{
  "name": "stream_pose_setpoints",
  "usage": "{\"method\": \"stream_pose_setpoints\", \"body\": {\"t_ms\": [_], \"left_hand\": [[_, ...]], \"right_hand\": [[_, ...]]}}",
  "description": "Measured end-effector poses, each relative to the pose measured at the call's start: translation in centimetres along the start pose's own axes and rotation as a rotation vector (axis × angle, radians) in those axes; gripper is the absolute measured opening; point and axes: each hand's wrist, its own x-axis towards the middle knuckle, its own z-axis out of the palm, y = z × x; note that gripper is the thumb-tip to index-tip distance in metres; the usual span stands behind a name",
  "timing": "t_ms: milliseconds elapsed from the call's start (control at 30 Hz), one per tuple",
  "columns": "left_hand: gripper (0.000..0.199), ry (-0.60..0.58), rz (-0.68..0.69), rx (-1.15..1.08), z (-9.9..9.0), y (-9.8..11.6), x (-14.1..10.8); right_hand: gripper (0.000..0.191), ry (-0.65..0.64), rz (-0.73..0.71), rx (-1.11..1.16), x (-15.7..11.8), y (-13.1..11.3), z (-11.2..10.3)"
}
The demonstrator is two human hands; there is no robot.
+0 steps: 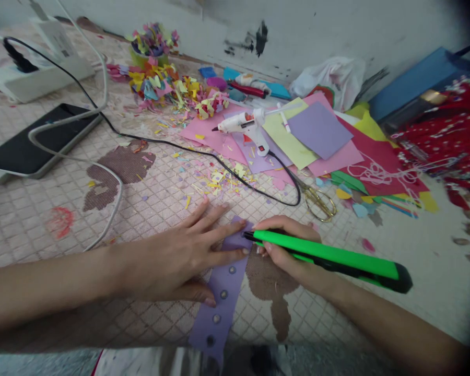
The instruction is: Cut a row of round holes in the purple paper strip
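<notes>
A purple paper strip (222, 295) lies lengthwise on the table, its near end reaching over the front edge. Several small round grey spots run in a row along it; I cannot tell whether they are holes or stuck-on dots. My left hand (196, 250) is flat with fingers spread, pressing on the strip. In my right hand (284, 245) is a thick green-and-black pen-shaped tool (329, 256), gripped near its front. The tool's dark tip meets the strip's far part, close to my left fingertips.
A white glue gun (246, 124) rests on coloured paper sheets (317, 128), its black cord (172, 142) crossing the table. Gold-handled scissors (319, 202), paper scraps (219, 177), a phone-like black device (39, 138), a power strip (35, 78) and a paper-flower pot (149, 55) lie around.
</notes>
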Motion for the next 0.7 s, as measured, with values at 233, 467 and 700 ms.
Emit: {"method": "stream_pose_setpoints", "body": {"t_ms": [233,467,700], "left_hand": [[0.073,0.01,-0.004,0.003,0.1,0.0,0.0],[0.071,-0.025,-0.008,-0.009,-0.1,0.1,0.1],[0.07,-0.053,-0.012,0.002,-0.3,0.1,0.2]], "right_hand": [[0.019,0.006,-0.012,-0.031,0.1,0.1,0.0],[0.023,-0.054,-0.107,-0.133,0.4,0.2,-0.4],[0.022,-0.135,-0.191,-0.118,1.4,-0.5,-1.0]]}}
